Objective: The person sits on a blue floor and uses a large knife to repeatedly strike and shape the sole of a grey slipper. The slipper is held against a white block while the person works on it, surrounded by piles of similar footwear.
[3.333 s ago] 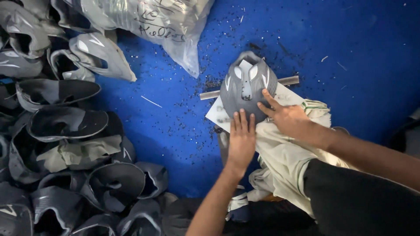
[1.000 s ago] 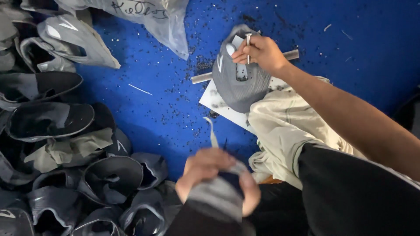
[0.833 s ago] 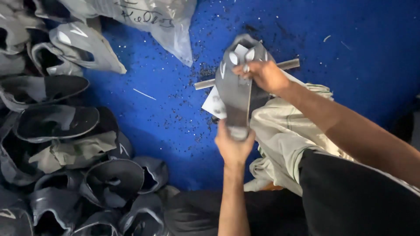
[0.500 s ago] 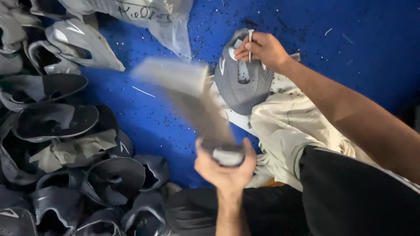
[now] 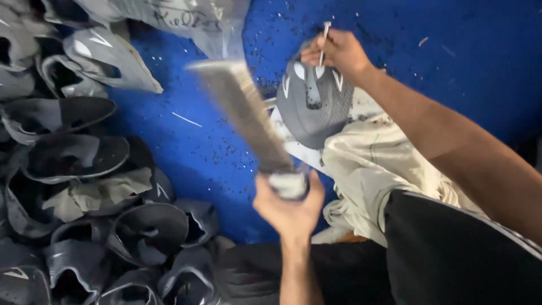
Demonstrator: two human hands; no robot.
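My left hand (image 5: 291, 202) grips the handle end of a long flat metal bar (image 5: 243, 113), raised and blurred with motion over the blue floor. My right hand (image 5: 337, 52) pinches a thin metal pin (image 5: 323, 40) upright on the top of a grey shoe upper (image 5: 313, 101). The upper lies on a beige cloth (image 5: 378, 169) over my lap, with white paper (image 5: 299, 151) under its near edge.
A heap of dark grey shoe uppers (image 5: 84, 186) fills the left side. A clear plastic bag (image 5: 186, 20) with more uppers lies at the top. The blue floor (image 5: 451, 51) is strewn with small dark scraps. My dark-clad leg (image 5: 451, 248) is at lower right.
My left hand left the upper, took up the metal bar and swung it up. My right hand moved to the top of the upper and now holds the pin there.
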